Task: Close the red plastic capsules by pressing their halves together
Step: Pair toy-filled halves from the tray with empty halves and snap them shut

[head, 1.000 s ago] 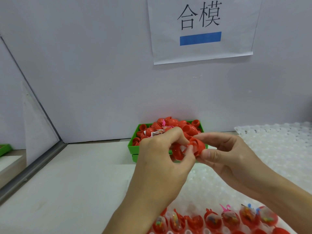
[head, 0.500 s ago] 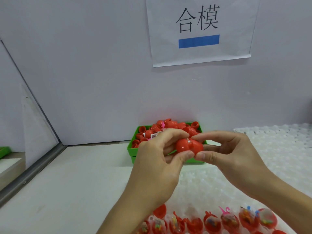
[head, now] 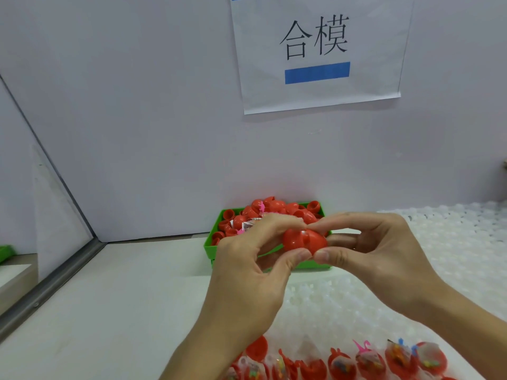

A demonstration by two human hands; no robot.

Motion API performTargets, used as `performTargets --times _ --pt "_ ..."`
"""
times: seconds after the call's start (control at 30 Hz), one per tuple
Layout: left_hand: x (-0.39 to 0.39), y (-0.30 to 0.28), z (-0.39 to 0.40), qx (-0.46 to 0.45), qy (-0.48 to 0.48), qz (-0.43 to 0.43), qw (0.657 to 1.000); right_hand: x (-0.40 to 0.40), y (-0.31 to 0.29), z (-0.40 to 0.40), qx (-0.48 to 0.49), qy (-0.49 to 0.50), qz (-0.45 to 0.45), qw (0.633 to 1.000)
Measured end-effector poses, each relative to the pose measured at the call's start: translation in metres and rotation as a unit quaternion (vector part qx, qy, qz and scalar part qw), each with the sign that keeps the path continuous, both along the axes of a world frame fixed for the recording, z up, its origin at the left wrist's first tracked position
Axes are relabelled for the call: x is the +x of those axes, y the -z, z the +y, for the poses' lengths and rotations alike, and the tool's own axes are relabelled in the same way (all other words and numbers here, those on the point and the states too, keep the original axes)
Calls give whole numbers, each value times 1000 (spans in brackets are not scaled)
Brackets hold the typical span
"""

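Behind our hands, a green tray sits at the worktop's back edge; our left hand and right hand pinch one red capsule above it.

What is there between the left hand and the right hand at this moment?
In the head view, one red capsule lies between the left hand and the right hand; both pinch it, its halves together.
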State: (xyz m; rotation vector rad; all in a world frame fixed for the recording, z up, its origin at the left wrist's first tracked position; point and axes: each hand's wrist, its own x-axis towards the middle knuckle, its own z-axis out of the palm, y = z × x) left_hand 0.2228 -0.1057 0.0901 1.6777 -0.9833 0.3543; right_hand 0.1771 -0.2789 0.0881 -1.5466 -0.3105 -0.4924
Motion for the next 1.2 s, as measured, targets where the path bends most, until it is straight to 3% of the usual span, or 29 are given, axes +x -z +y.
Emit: performTargets --times 0.13,0.3,0.7,1.03,1.1,1.2 --pt "3 0 3 36 -16 -62 997 -1 0 1 3 -4 3 1000" --pt "5 1 4 20 -33 -108 993 -1 1 3 21 6 13 1000" --pt "3 1 2 29 -51 -115 992 -2 2 4 41 1 19 999" --pt "5 0 7 161 -32 -164 973 2 11 6 -8 17 4 1000" --pt "4 0 7 166 -49 -153 973 2 11 7 -7 15 -4 1000" --pt "2 -1 6 101 -46 -47 993 2 10 5 -12 16 -11 1000"
